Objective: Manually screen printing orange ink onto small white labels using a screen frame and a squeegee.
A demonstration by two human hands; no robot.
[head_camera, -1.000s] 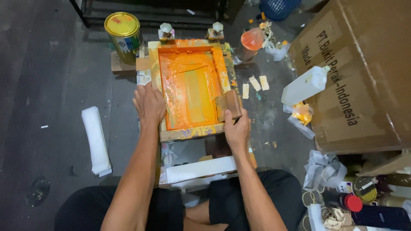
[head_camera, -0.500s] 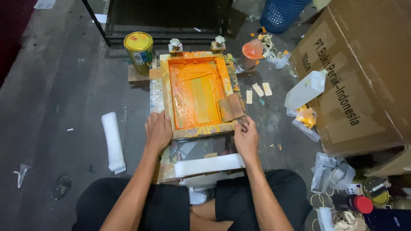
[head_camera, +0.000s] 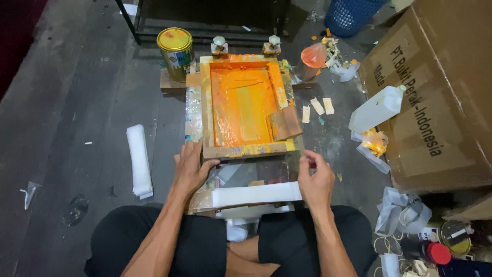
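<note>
A wooden screen frame (head_camera: 246,150) coated in orange ink lies on the floor in front of me. A brown squeegee (head_camera: 285,123) rests inside it on the right. My left hand (head_camera: 190,172) grips the frame's near left corner, thumb under the front edge. My right hand (head_camera: 316,179) is just off the near right corner. Its fingertips are pinched at the edge of a clear sheet (head_camera: 264,172) that lies under the frame's front. A stack of white strips (head_camera: 256,194) lies between my hands, by my knees.
A yellow-lidded paint can (head_camera: 175,46) stands at the frame's far left, and an orange-stained cup (head_camera: 312,56) at its far right. A white bottle (head_camera: 376,109) leans on a big cardboard box (head_camera: 441,102). More white strips (head_camera: 139,160) lie to the left. A blue basket (head_camera: 353,13) stands behind.
Both hands slid back from the frame's surface to its near edge. My right hand came off the squeegee, which stays in the frame. My view tilted closer.
</note>
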